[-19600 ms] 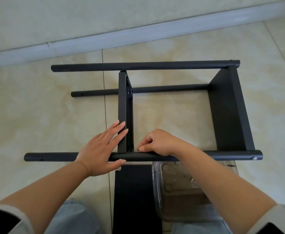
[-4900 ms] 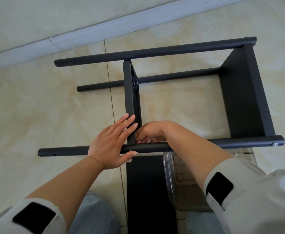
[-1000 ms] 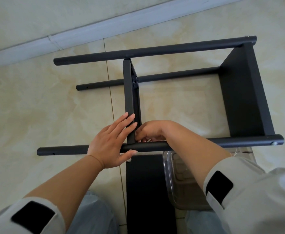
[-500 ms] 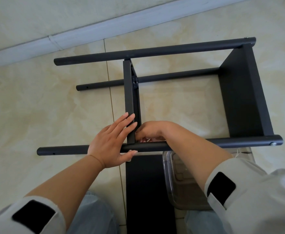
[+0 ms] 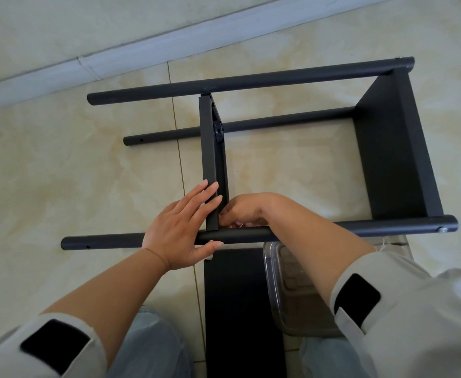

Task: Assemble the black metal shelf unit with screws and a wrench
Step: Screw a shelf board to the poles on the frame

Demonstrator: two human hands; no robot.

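A black metal shelf unit (image 5: 398, 148) lies on its side on a tiled floor (image 5: 60, 173), its four poles running from 9 to 3 o'clock. A middle shelf panel (image 5: 210, 148) stands on edge, running 12 to 6 between the near and far poles. The left hand (image 5: 180, 227) lies flat against this panel, fingers straight, thumb under the near pole (image 5: 360, 230). The right hand (image 5: 243, 211) curls at the joint; what it grips cannot be told. A clear plastic box (image 5: 286, 290) sits at 6 o'clock.
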